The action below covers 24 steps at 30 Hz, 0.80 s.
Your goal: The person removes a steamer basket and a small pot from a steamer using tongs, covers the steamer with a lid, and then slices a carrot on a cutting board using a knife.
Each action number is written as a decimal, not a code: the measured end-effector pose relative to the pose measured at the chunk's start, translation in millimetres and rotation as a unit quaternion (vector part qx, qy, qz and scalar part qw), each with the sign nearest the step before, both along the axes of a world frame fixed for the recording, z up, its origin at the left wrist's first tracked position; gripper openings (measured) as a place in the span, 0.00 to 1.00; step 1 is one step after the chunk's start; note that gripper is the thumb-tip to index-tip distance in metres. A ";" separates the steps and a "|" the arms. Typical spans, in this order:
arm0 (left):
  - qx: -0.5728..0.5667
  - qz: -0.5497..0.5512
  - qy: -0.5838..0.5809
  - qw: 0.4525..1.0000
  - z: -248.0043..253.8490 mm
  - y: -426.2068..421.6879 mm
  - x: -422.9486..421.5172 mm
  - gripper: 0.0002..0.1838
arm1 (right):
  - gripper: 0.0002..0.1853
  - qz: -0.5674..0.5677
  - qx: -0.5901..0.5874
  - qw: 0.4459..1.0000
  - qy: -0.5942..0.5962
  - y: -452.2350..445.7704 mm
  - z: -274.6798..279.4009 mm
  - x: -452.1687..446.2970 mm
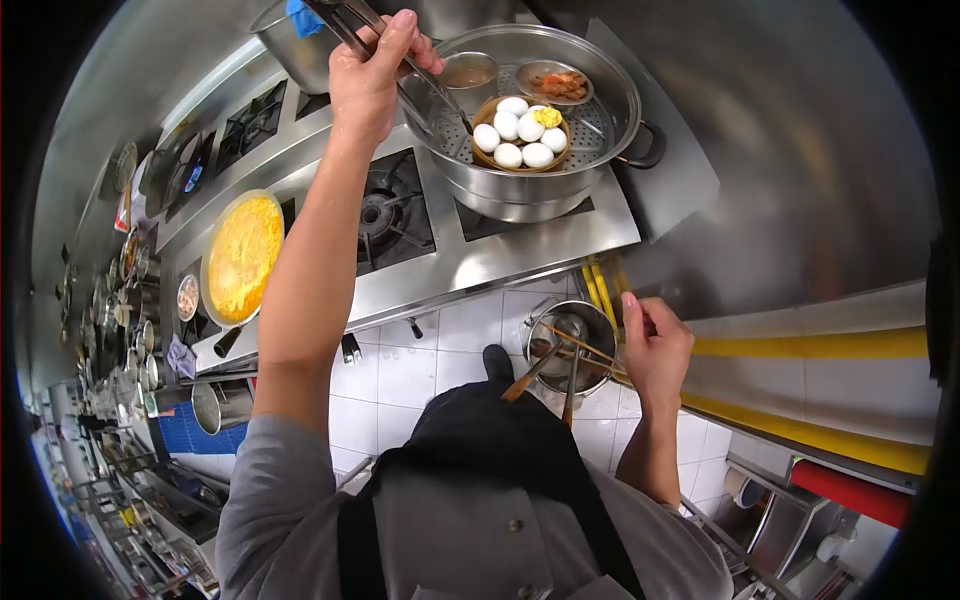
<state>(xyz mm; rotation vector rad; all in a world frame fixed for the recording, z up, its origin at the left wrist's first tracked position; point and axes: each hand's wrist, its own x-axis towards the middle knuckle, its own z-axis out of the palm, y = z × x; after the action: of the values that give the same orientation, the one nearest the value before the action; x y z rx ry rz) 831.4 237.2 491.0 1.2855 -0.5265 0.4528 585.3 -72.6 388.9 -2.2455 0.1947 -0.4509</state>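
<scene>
At the upper middle, my left hand (pixel 378 75) is closed around long metal tongs (pixel 437 86). One tong tip reaches the left rim of a round basket (pixel 512 168) holding several white eggs (pixel 506 126); whether it grips the rim I cannot tell. A yellow piece (pixel 547 117) lies on the eggs. The basket sits on the perforated tray of a large steel steamer pot (pixel 520 205), with a bowl of brown liquid (pixel 469 70) and a bowl of reddish food (pixel 553 83) behind it. My right hand (pixel 657 350) is held low at the right, fingers curled and thumb up, apart from the steamer.
A pan of yellow food (pixel 243 258) stands on the stove (pixel 440 282) at left, beside a small bowl (pixel 188 297). An unused burner (pixel 385 212) lies between pan and steamer. Below, a metal bucket (pixel 597 318) holds utensils with wooden handles. Yellow rails (pixel 820 346) run along the right.
</scene>
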 end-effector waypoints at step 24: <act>0.050 0.122 -0.068 0.989 46.0 -45.2 26.2 0.24 | 0.23 -0.319 -0.009 0.947 0.042 82.6 0.8 -140.5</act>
<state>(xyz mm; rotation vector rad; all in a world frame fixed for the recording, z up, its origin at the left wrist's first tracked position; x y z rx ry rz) 857.6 192.0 537.0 1.4290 -0.5126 0.7308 444.9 10.0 389.8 -2.1836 0.9802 -0.6919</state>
